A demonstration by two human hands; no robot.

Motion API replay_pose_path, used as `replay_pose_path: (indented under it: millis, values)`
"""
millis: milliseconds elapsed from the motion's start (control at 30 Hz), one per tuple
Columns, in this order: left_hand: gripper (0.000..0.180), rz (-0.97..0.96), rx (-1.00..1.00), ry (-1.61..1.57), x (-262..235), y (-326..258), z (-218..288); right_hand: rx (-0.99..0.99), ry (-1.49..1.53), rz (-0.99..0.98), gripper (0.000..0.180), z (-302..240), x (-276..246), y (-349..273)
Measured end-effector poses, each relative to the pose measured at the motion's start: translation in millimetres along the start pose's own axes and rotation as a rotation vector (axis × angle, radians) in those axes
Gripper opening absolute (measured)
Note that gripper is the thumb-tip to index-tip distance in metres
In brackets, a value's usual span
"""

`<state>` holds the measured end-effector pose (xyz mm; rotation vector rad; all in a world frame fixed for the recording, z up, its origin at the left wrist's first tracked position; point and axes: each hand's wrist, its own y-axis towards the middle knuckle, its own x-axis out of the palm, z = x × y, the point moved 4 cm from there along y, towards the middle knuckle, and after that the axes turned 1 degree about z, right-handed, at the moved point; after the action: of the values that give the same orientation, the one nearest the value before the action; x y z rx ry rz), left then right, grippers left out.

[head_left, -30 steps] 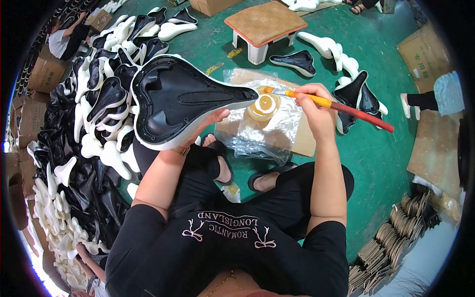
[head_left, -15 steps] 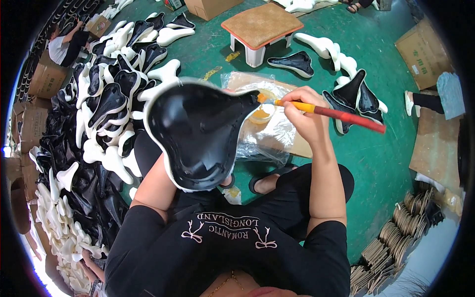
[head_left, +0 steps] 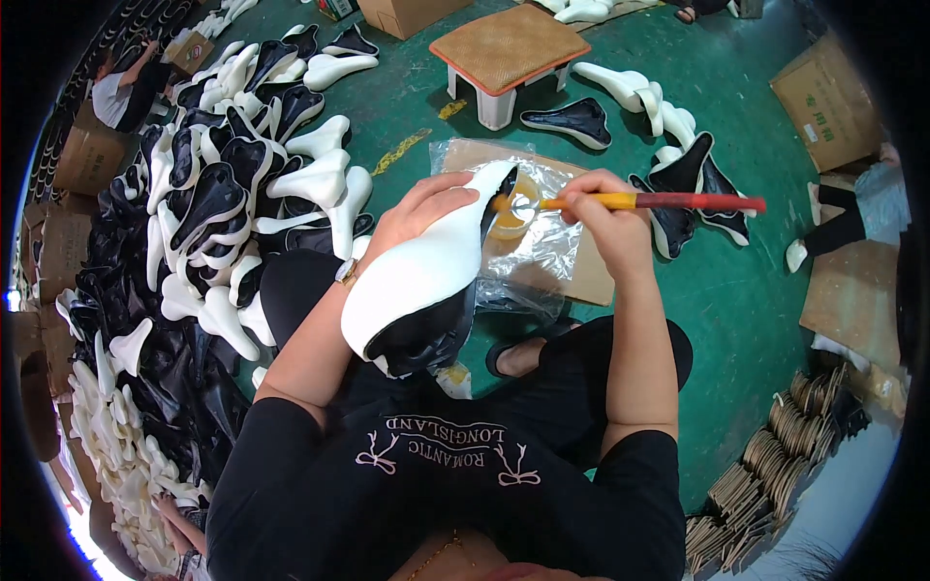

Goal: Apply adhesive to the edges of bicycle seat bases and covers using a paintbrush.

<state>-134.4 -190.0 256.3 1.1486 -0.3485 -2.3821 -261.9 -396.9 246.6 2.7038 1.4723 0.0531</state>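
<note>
My left hand (head_left: 423,210) is closed around a bicycle saddle (head_left: 412,276), white foam on the side toward me and a black hollow shell on the other. The saddle is tilted, its narrow nose pointing up and right. In my right hand (head_left: 605,215) is a paintbrush (head_left: 659,201) with a red and yellow handle, gripped between the fingers. Its bristles are at the edge of the nose, over a round container of yellowish liquid (head_left: 511,225). That container stands on clear plastic film (head_left: 552,254) over a cardboard sheet (head_left: 593,271).
At left lies a heap of white and black saddle parts (head_left: 208,228). A low stool (head_left: 509,53) stands ahead, with a black shell (head_left: 570,123) near it. More saddles (head_left: 693,184) lie at right, where a person (head_left: 862,208) walks by cartons. Stacked brown pieces (head_left: 765,489) are at lower right.
The saddle has been turned from its black hollow facing me to its white side showing, which reveals my left hand. The brush remains near the nose. The person at right has moved further into view.
</note>
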Motion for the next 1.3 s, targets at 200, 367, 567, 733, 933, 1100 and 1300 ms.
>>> replay_pose_path:
  millis: [200, 367, 567, 733, 933, 1100, 1300]
  values:
    - [0.053, 0.018, -0.004, -0.007, 2.2, 5.4, -9.3, -0.011, 0.037, -0.002, 0.009, -8.5, 2.6, -2.0]
    - [0.047, 0.048, 0.025, -0.037, 6.2, 9.0, -16.0, -0.115, -0.085, -0.131, 0.008, 0.4, -3.4, 2.4]
    - [0.036, 0.149, -0.502, -0.989, 18.4, -0.9, -62.8, -0.212, -0.499, -0.010, 0.012, 43.4, 10.4, 13.4]
    - [0.038, 0.164, -0.437, -1.128, 16.8, 5.9, -58.2, -0.022, -0.383, 0.035, 0.010, 25.7, 4.6, 13.4]
    - [0.040, 0.205, 0.021, -0.354, 13.7, 15.8, -58.2, 0.037, 0.278, -0.134, 0.005, 5.4, 4.7, 3.1]
    - [0.047, 0.166, 0.054, -0.080, 10.6, 22.0, -37.0, -0.248, -0.115, -0.054, 0.007, -6.3, 8.7, 9.4]
    - [0.045, 0.221, 0.037, 0.004, -3.2, 25.3, -39.3, -0.369, -0.206, -0.381, 0.007, -37.4, 28.8, -12.8]
